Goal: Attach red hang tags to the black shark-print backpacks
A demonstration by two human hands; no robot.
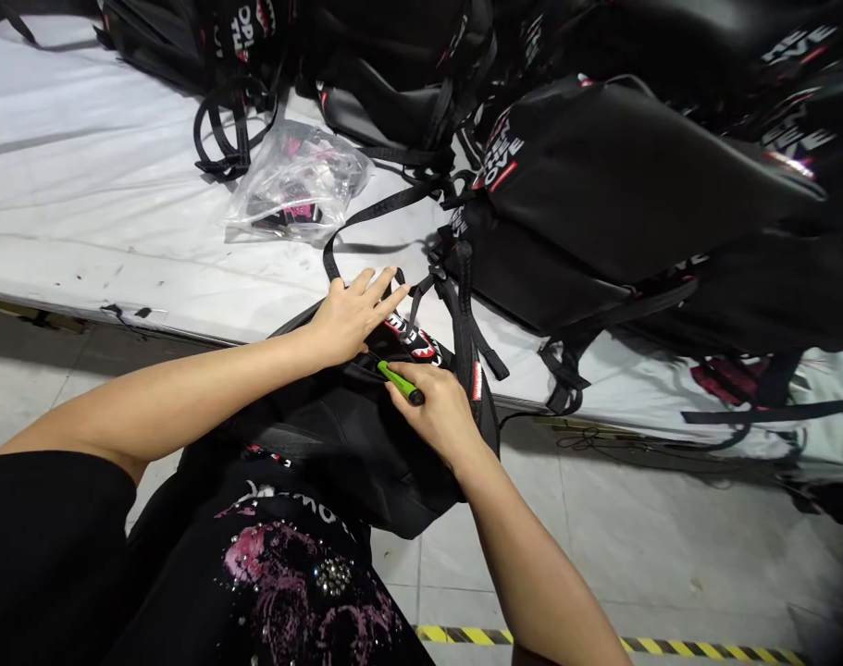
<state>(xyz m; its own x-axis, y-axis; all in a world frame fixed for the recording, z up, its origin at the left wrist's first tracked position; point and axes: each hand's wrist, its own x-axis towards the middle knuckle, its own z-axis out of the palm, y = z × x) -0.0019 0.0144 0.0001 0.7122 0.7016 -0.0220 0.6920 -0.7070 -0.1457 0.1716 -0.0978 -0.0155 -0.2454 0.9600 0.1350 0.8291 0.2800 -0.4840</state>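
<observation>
A black backpack (324, 444) rests against my body and on the table's front edge, with straps and a red-and-white printed patch (421, 344) on its upper part. My left hand (352, 316) lies across the top of the bag, fingers spread. Close beside it, my right hand (439, 412) grips a green pen-shaped tool with a black end (400, 382). The tool's front end points toward the bag just under my left hand; its tip is too small to make out.
Several more black backpacks (622, 185) with white lettering are piled at the back and right. A clear plastic bag (303, 180) with pink and black pieces lies on the white-covered table (67, 213). Yellow-and-black tape (677, 649) marks the tiled floor.
</observation>
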